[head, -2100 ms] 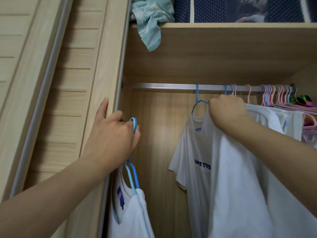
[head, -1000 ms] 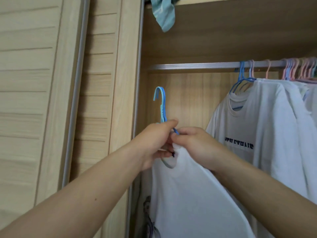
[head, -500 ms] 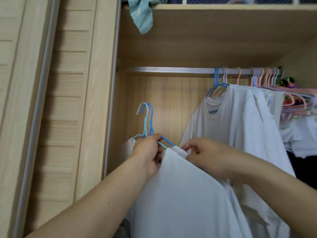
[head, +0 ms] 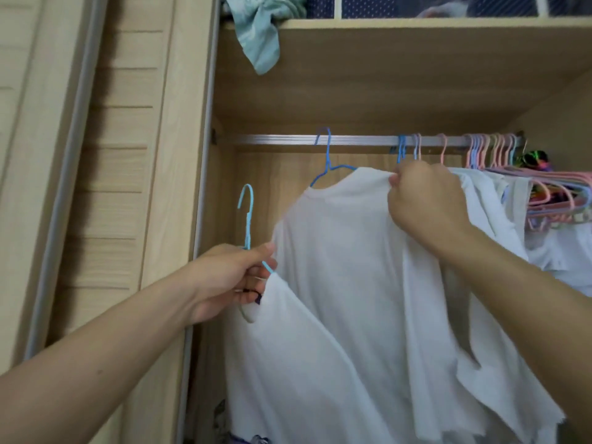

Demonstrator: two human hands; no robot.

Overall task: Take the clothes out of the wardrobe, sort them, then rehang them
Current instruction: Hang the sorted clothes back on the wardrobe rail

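Fingers of the left hand [head: 234, 277] are curled round the neck of a light-blue hanger [head: 247, 219] that carries a white shirt [head: 288, 363], its hook standing free in the air below the rail [head: 368, 140] and in front of the wardrobe's left wall. The right hand [head: 423, 200] pinches the shoulder fabric of a second white T-shirt [head: 346, 251], which hangs on a darker blue hanger [head: 327, 161] whose hook is over the rail, well left of the bunch of pink and blue hangers [head: 490, 149] and white garments crowded at the right end. Judging by this, the rehanging step is in hand: one shirt is on the rail and being straightened or slid along, while the other waits in the left hand. The next move probably calls for lifting the held hook up and over the bare stretch of rail to the left of the blue hanger, keeping the shirt from slipping off its hanger on the way up. Half a second ago both hands were together low down at the two hangers, both hooks off the rail; since then the darker hanger has gone up onto the rail and the right hand has risen with it to the shirt's shoulder, while the left hand has stayed low with the lighter hanger. A teal cloth [head: 261, 36] droops over the edge of the shelf [head: 416, 23] above.
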